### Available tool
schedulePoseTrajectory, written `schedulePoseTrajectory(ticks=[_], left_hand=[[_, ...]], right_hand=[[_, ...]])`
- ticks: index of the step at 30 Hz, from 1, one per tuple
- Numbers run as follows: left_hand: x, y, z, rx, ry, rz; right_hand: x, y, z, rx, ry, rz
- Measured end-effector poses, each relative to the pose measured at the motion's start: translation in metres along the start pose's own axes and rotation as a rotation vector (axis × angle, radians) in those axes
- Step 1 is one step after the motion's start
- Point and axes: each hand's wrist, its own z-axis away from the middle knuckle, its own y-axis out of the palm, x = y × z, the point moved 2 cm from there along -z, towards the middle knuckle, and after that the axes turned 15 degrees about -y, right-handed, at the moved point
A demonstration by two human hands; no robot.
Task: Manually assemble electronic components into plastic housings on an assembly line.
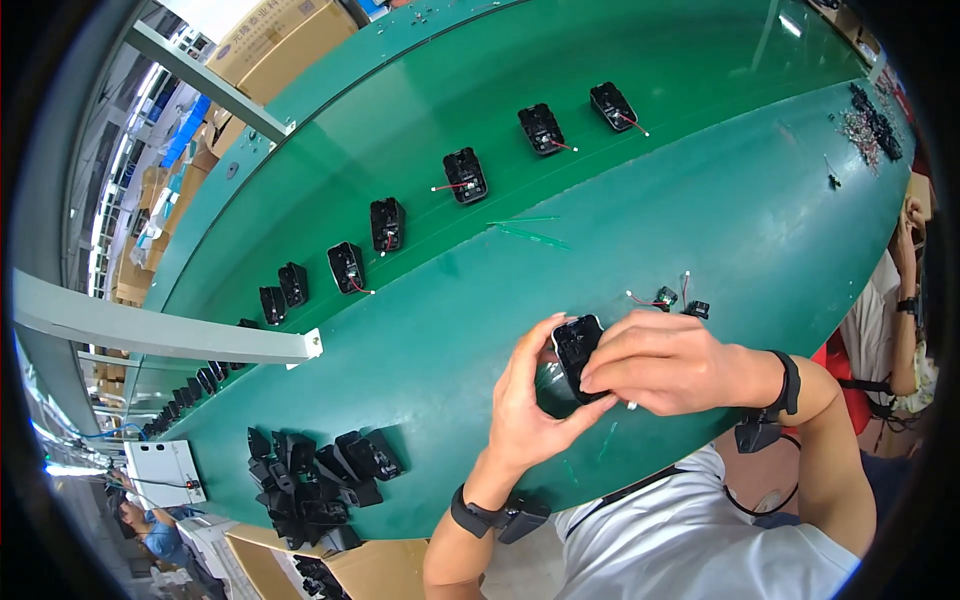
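Observation:
My left hand (527, 405) is closed around the side of a black plastic housing (574, 345), held tilted above the bench with its open side up. The fingers of my right hand (660, 365) are bunched together and reach into the housing's right part. Whatever they pinch there is hidden behind the fingers. A tiny white plug (631, 405) peeks out below the right hand. Just beyond that hand lie two small black parts with wires, one a black module (665, 296) and the other a black block (697, 310).
A row of open black housings (465, 176), several with red wires, lines the bright green strip. At the left lies a heap of black shells (315, 480). A grey metal bar (170, 325) crosses there. Small loose parts (868, 130) sit far right, near another person's arm (903, 260).

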Motion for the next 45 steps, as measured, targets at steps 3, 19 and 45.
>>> schedulePoseTrajectory(ticks=[3,19,45], left_hand=[[0.002,0.003,-0.002,0.013,-0.005,0.005],[-0.011,0.011,-0.008,-0.137,0.101,-0.177],[-0.027,0.014,-0.006,-0.158,0.063,-0.366]], right_hand=[[0.000,-0.001,0.008,-0.029,0.007,0.057],[-0.002,0.001,0.019,-0.110,0.182,0.059],[-0.025,-0.003,0.038,-0.030,0.611,-0.849]])
